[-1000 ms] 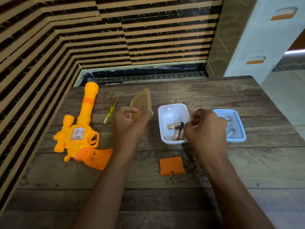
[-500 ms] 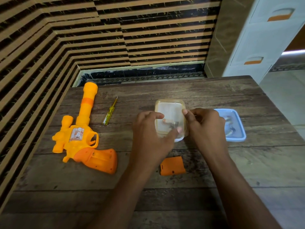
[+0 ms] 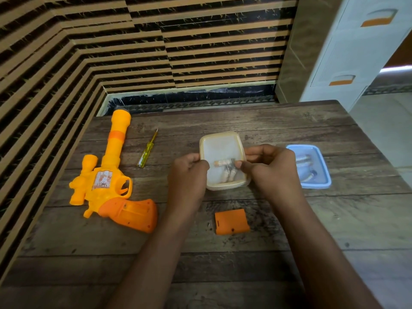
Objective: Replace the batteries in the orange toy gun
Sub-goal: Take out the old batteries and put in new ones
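On the bench, midway, pinched at both side rims by left grip and right grip, each curled round an edge: lidded tub holding batteries, seemingly to press the lid shut. Well left, lying flat, handle bay bared for fresh cells: orange toy gun, cover set aside nearer.

- Toy gun fills left side; screwdriver lies betw. its barrel & lidded box.
- Orange cover just near of box, small screw at its left.
- Blue box blocks right; bare table along near edge.
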Action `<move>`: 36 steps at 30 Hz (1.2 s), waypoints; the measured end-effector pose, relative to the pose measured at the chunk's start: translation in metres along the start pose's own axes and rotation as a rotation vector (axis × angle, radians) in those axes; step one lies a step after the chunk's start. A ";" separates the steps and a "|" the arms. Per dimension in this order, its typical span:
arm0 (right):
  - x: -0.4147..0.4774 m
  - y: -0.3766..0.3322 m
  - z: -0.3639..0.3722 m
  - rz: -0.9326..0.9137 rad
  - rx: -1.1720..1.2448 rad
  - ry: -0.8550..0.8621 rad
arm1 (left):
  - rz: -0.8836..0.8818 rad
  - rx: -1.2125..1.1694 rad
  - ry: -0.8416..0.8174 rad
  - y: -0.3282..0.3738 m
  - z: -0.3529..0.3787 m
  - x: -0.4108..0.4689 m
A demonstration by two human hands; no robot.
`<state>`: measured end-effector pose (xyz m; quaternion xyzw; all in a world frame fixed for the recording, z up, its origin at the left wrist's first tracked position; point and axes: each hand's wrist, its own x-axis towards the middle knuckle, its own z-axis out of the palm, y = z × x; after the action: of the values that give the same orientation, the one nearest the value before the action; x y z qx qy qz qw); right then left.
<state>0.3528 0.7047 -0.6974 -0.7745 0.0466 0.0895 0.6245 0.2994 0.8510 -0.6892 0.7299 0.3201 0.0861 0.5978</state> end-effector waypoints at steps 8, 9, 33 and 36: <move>-0.011 -0.008 0.001 -0.078 0.128 -0.019 | 0.119 0.007 0.038 0.000 0.001 0.003; -0.012 -0.009 0.001 -0.084 0.150 -0.026 | 0.128 0.013 0.035 -0.001 0.001 0.003; -0.033 -0.016 0.015 -0.401 -0.176 0.145 | 0.485 0.174 0.063 0.021 0.005 -0.030; -0.034 -0.017 0.012 -0.320 -0.134 0.165 | 0.562 0.216 0.006 0.015 0.010 -0.028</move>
<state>0.3222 0.7186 -0.6767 -0.8165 -0.0322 -0.0719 0.5720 0.2875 0.8259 -0.6709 0.8492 0.1144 0.2157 0.4683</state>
